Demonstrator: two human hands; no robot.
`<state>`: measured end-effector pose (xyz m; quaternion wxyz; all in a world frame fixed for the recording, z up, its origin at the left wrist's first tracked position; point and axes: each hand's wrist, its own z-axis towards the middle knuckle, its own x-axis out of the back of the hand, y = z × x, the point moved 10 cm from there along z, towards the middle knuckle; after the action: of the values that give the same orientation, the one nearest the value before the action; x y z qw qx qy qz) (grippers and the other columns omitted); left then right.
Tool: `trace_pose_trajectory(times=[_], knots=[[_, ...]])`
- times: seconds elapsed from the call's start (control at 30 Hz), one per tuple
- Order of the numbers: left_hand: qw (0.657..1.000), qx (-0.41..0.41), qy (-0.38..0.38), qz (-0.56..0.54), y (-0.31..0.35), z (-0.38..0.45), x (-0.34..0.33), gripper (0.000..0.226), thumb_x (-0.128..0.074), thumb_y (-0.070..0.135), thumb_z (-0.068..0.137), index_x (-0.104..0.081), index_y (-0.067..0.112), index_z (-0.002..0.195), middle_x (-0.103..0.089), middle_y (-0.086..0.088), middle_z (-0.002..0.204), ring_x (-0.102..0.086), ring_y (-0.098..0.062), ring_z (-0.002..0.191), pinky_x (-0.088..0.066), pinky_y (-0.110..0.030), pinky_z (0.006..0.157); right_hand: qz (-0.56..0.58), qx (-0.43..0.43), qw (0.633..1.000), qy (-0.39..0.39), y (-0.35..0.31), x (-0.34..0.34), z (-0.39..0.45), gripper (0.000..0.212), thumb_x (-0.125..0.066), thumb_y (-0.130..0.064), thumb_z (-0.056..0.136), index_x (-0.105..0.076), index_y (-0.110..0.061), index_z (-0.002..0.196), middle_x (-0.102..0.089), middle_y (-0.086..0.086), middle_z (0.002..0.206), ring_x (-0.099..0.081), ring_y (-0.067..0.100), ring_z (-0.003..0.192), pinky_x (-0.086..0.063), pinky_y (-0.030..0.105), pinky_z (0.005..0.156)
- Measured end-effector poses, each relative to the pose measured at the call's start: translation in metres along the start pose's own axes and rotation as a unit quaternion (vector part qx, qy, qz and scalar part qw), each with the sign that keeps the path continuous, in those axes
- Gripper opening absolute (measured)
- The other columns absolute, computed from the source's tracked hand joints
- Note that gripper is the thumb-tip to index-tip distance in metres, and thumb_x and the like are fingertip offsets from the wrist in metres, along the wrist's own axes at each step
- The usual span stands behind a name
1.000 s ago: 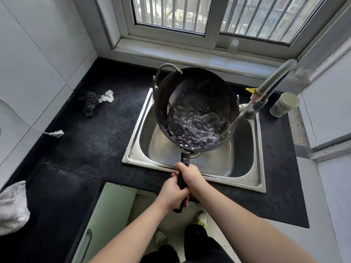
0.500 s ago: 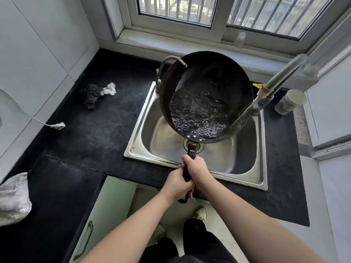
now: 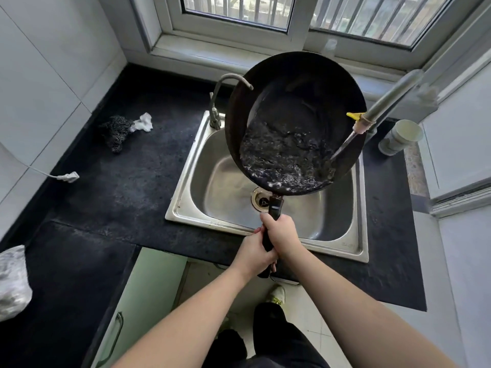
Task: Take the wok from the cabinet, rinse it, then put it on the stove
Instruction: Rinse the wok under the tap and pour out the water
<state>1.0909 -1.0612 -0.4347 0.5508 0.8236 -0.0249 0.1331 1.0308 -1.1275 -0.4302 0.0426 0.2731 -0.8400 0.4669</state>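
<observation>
- Both of my hands are wrapped tight around the wok handle (image 3: 273,211): right hand (image 3: 281,233) nearer the bowl, left hand (image 3: 252,254) behind it toward the handle end.
- The wok (image 3: 295,123) is held above the stainless sink (image 3: 210,189), tilted, with bubbling water (image 3: 281,158) pooled in the lower part of the bowl.
- A stream from the pull-out faucet (image 3: 390,96) enters at the wok's right rim.
- Step in hand, as I judge it: rinsing. Swirl the water around the full inner wall, then tip the rim toward the drain (image 3: 261,200).
- Keep the wok over the basin so spill lands inside, not on the black countertop (image 3: 119,187).
- Keep all 2 hands on the handle; the water adds weight far from the grip.
</observation>
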Motion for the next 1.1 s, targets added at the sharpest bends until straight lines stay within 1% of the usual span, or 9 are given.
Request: trace_pose_trajectory(times=[0.1,0.23,0.33,0.37,0.57,0.73,0.87,1.0,1.1], knots=[[1.000,-0.001,-0.011,-0.013,0.004,0.001,-0.005,0.026,-0.066,0.013,0.079,-0.053,0.013,0.101,-0.064,-0.004,0.064,-0.064,-0.019,0.044,-0.052,-0.029,0.047,-0.012,0.000,1.000,0.010,-0.001,0.007,-0.002,0.022,-0.054,-0.015,0.084,-0.056,-0.003,0.066,-0.062,-0.002,0.048,-0.071,0.020,0.064,-0.053,0.032,0.064],[0.998,0.001,-0.025,-0.052,0.012,0.000,-0.012,0.028,-0.067,0.006,0.080,-0.052,0.011,0.103,-0.063,-0.010,0.063,-0.062,-0.022,0.043,-0.050,-0.028,0.044,-0.030,0.008,0.999,0.020,-0.005,0.014,-0.004,0.026,-0.055,-0.022,0.085,-0.055,-0.006,0.065,-0.063,0.008,0.058,-0.072,0.019,0.064,-0.055,0.037,0.066],[0.997,0.013,-0.030,-0.066,0.011,0.000,-0.018,0.026,-0.068,0.005,0.080,-0.053,0.006,0.102,-0.064,-0.014,0.064,-0.061,-0.023,0.042,-0.049,-0.028,0.044,-0.046,0.003,0.998,0.039,-0.005,0.024,-0.008,0.032,-0.054,-0.019,0.088,-0.050,-0.007,0.058,-0.060,-0.005,0.045,-0.060,-0.001,0.047,-0.046,0.017,0.050],[0.996,0.020,-0.034,-0.075,0.009,-0.001,-0.021,0.027,-0.068,0.005,0.079,-0.053,0.004,0.102,-0.064,-0.015,0.065,-0.061,-0.024,0.042,-0.049,-0.029,0.044,-0.052,0.002,0.998,0.046,-0.005,0.027,-0.010,0.033,-0.054,-0.019,0.088,-0.051,-0.007,0.058,-0.060,-0.005,0.044,-0.059,0.000,0.046,-0.042,0.015,0.046],[0.990,0.049,-0.055,-0.119,0.009,-0.011,-0.036,0.028,-0.069,0.015,0.072,-0.059,0.011,0.098,-0.069,-0.007,0.076,-0.067,-0.018,0.056,-0.056,-0.035,0.057,-0.093,-0.010,0.994,0.051,0.002,0.038,-0.020,0.036,-0.053,-0.022,0.084,-0.055,-0.009,0.050,-0.064,0.002,0.056,-0.058,0.018,0.055,-0.040,0.027,0.053],[0.982,0.070,-0.092,-0.151,0.014,-0.033,-0.039,0.014,-0.059,-0.002,0.086,-0.051,0.001,0.097,-0.061,-0.012,0.060,-0.058,-0.014,0.037,-0.047,-0.023,0.042,-0.079,-0.042,0.995,0.052,0.014,0.036,-0.033,0.037,-0.055,-0.027,0.086,-0.063,-0.010,0.054,-0.070,0.003,0.062,-0.066,0.020,0.064,-0.045,0.027,0.060],[0.981,0.080,-0.098,-0.150,0.013,-0.048,-0.033,0.009,-0.056,-0.003,0.088,-0.051,-0.007,0.095,-0.059,-0.006,0.050,-0.056,-0.015,0.035,-0.048,-0.024,0.041,-0.077,-0.063,0.994,0.039,0.022,0.027,-0.043,0.037,-0.057,-0.031,0.086,-0.066,-0.012,0.055,-0.072,0.006,0.065,-0.069,0.023,0.069,-0.051,0.032,0.069],[0.973,0.103,-0.101,-0.180,0.014,-0.064,-0.027,0.007,-0.054,0.002,0.086,-0.052,-0.003,0.091,-0.056,-0.011,0.049,-0.054,-0.018,0.035,-0.046,-0.024,0.041,-0.110,-0.068,0.991,0.026,0.021,0.021,-0.052,0.038,-0.056,-0.032,0.091,-0.063,-0.016,0.057,-0.060,-0.001,0.057,-0.056,0.016,0.057,-0.038,0.027,0.054],[0.970,0.116,-0.107,-0.186,0.017,-0.073,-0.021,0.011,-0.053,0.012,0.078,-0.054,0.001,0.082,-0.056,-0.011,0.051,-0.054,-0.020,0.039,-0.046,-0.025,0.044,-0.069,-0.084,0.994,0.013,0.021,0.014,-0.062,0.036,-0.058,-0.029,0.090,-0.063,-0.014,0.058,-0.061,0.000,0.057,-0.057,0.018,0.058,-0.041,0.025,0.055]])
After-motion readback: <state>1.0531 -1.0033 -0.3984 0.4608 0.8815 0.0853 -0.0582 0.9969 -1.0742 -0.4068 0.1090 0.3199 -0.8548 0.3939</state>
